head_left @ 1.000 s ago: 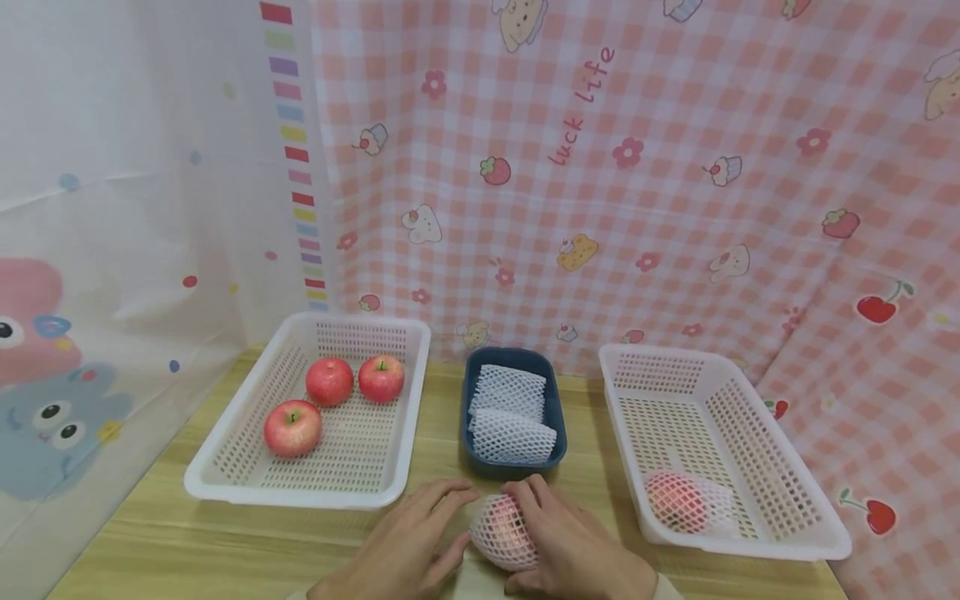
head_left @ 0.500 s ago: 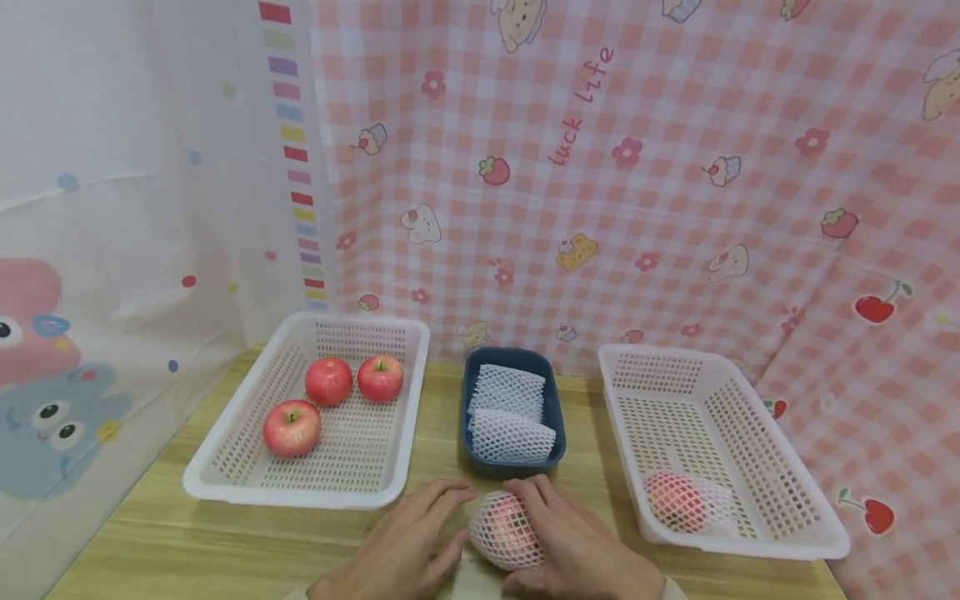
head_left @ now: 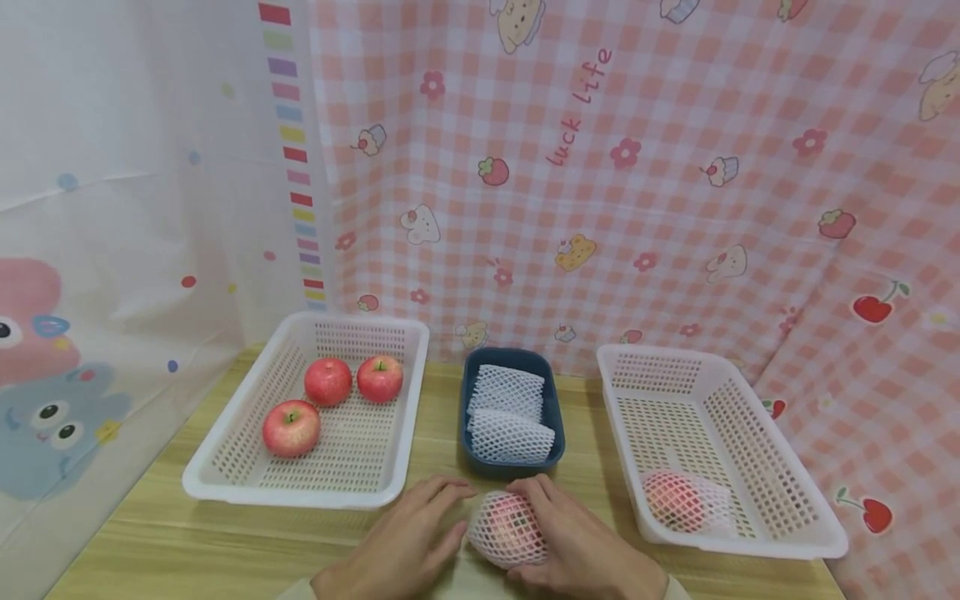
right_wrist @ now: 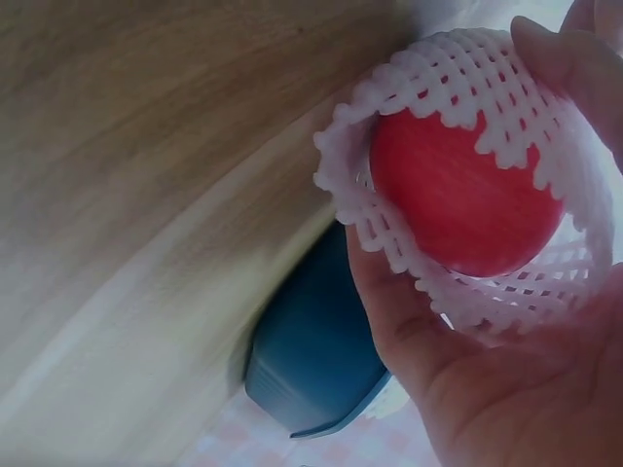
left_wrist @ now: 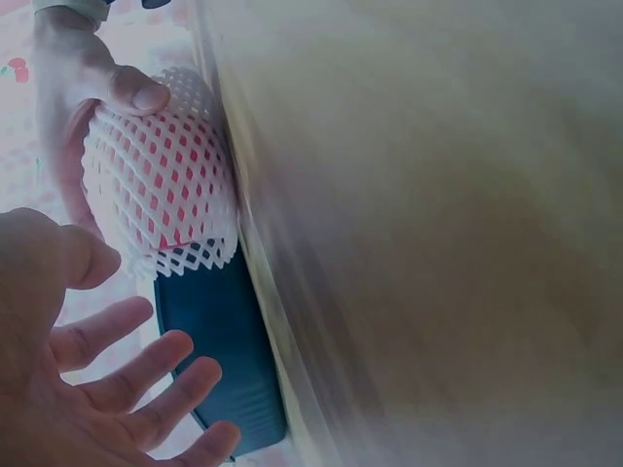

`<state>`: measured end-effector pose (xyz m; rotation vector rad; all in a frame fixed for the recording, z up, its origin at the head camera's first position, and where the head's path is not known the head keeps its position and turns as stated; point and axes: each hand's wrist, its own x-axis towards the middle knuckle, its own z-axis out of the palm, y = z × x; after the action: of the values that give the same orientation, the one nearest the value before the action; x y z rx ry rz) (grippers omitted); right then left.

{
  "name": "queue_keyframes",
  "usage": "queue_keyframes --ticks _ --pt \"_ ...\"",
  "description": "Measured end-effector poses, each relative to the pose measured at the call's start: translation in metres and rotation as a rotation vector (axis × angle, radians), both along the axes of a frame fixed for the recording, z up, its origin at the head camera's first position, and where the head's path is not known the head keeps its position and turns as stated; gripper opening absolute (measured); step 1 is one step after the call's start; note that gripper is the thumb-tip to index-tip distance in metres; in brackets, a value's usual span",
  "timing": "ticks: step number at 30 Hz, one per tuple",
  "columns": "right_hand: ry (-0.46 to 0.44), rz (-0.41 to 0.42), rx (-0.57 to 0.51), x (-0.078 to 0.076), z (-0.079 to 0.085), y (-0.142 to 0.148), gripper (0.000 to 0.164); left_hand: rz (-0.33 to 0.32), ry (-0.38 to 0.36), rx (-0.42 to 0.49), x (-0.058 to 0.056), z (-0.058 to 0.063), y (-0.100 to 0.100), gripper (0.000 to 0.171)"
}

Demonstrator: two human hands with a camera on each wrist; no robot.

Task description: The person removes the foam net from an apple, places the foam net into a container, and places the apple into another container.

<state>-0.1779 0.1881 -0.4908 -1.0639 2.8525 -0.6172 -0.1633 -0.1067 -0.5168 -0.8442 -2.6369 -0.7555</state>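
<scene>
right hand [head_left: 581, 542]: nearer of the two; fingers and thumb were curled round the held apple [right_wrist: 467, 195], which lay to its left, over the table [head_left: 187, 542]
net [head_left: 507, 531]: one, fitted round that apple; an open mouth was turned toward the right wrist camera, long axis could not be judged well
left hand [head_left: 401, 542]: fingers were spread, nothing was gripped; apple lay just to its right, contact could not be told
right basket [head_left: 742, 543]: one wrapped apple [head_left: 671, 500] was counted
left basket [head_left: 288, 498]: three bare apples [head_left: 291, 428] [head_left: 327, 381] [head_left: 380, 378] were counted
blue tub [head_left: 517, 472]: two loose nets [head_left: 507, 392] [head_left: 512, 436] were counted
</scene>
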Motion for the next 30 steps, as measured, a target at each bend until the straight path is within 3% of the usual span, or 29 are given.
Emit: queue_keyframes --ticks 4,19,30 --pt "-0.014 0.004 -0.026 -0.0006 -0.0001 0.0002 0.084 0.013 -0.038 0.015 -0.0013 0.0 0.0002 0.036" --pt "-0.035 -0.001 -0.12 -0.0012 0.0035 0.0003 0.084 0.0 -0.031 0.013 -0.0023 0.0007 0.0002 0.034" --pt "0.021 0.015 -0.148 0.0 0.0065 -0.0032 0.085 -0.034 -0.017 0.072 -0.0024 0.0038 -0.0017 0.031"
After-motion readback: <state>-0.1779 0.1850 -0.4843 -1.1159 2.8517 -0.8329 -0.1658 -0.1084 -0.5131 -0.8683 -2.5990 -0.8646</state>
